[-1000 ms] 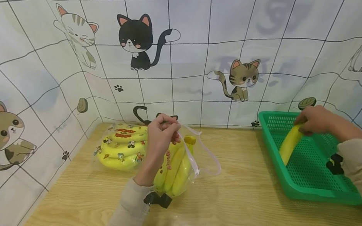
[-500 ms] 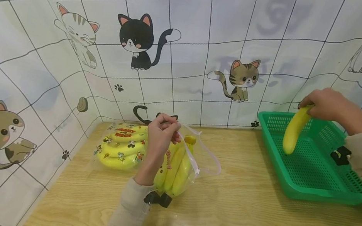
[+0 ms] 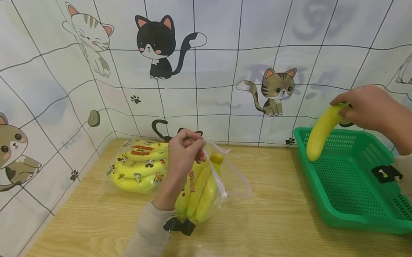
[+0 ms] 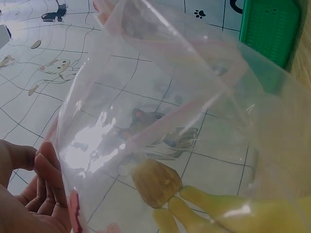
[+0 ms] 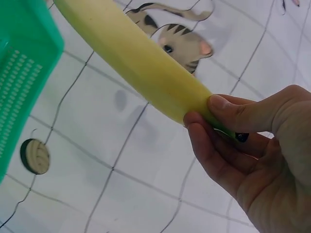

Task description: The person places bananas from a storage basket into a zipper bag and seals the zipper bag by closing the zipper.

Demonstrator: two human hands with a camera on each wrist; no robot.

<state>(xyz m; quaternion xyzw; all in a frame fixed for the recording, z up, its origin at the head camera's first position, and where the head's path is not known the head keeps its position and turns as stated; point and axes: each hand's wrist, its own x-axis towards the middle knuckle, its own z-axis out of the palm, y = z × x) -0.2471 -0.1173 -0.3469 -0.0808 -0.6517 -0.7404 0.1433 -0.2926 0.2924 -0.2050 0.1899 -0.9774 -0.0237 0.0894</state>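
Between thumb and fingers, my right hand (image 3: 372, 110) pinches a single banana (image 3: 324, 130) near its stem end, as the right wrist view shows too. The banana hangs tilted over the left back rim of the green basket (image 3: 319, 196). My left hand (image 3: 183, 154) pinches the edge of a clear zip bag (image 3: 235, 182), whose mouth gapes to the right. Inside that bag lies a bunch of bananas (image 3: 200, 192), its brown crown (image 4: 155, 183) toward the opening in the left wrist view. My left wrist hides part of the bag.
A second printed bag of bananas (image 3: 138, 167) lies to the left of my left hand, near the back wall. The wooden table (image 3: 268, 244) meets a wall covering (image 3: 213, 80) with cat drawings at the back and left.
My right hand has lifted the banana up out of the green basket and carried it a little to the left. The left hand and the bag keep their place.
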